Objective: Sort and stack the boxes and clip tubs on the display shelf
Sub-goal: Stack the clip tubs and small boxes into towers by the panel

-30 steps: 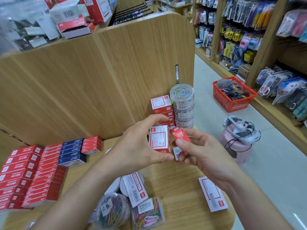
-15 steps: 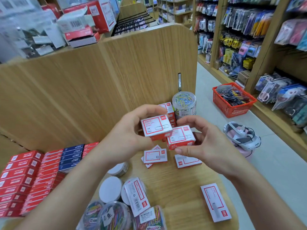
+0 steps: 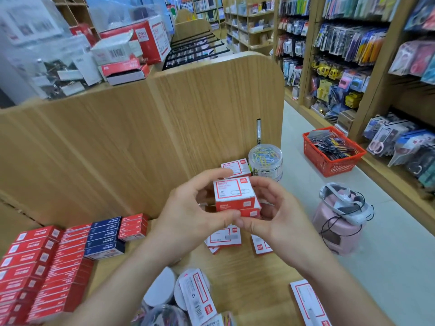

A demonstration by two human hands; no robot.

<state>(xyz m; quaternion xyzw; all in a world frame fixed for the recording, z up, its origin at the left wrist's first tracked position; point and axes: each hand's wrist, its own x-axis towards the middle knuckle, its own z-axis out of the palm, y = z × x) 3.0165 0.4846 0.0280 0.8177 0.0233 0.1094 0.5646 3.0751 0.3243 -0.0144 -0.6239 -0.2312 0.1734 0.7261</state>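
Above the wooden display shelf [image 3: 247,274] I hold two small red-and-white clip boxes [image 3: 234,195], one stacked on the other. My left hand [image 3: 188,215] grips their left side and my right hand [image 3: 275,215] grips the right side and front. Behind them, against the back panel, stands another stack of red-and-white boxes [image 3: 235,167] next to a stack of clear clip tubs [image 3: 265,161]. Loose boxes [image 3: 223,238] lie on the shelf under my hands. Several clip tubs [image 3: 162,288] and a long box [image 3: 197,296] lie near the front edge.
Rows of red and blue staple boxes [image 3: 47,262] fill the shelf's left side. Another long box [image 3: 310,304] lies at the front right. In the aisle on the right stand a pink stool with a headset [image 3: 339,220] and a red basket [image 3: 332,151]. Product racks [image 3: 353,55] line the far side.
The two boxes, held side by side half a second ago, are now stacked one on the other between both hands. The camera has tilted up slightly.
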